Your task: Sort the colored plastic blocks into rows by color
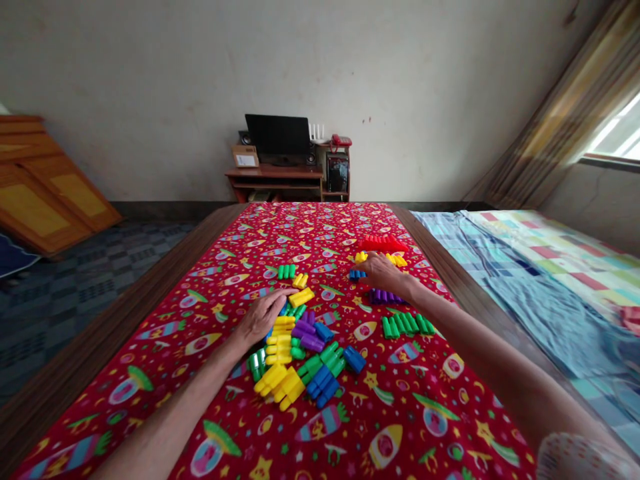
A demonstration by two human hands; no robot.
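Note:
My left hand (263, 318) lies at the left edge of a mixed pile of plastic building blocks, its fingers stretched toward a yellow block (301, 297). A blue block (283, 309) shows by its fingertips. The pile also holds purple blocks (310, 340), green blocks (313, 367) and yellow blocks (280, 383). On the right, my right hand (381, 272) reaches down with bent fingers closed at a blue block (357, 275). The hand partly covers a row of yellow blocks (399, 261). Beside it are rows of red blocks (383, 244), purple blocks (384, 297) and green blocks (407, 325).
A red patterned cloth (200, 400) covers the table, whose brown edge (465, 300) shows along the side. To the right is a bed (525, 287). A desk (275, 173) with a monitor (279, 139) stands against the far wall; a wooden cabinet (50, 187) is at left.

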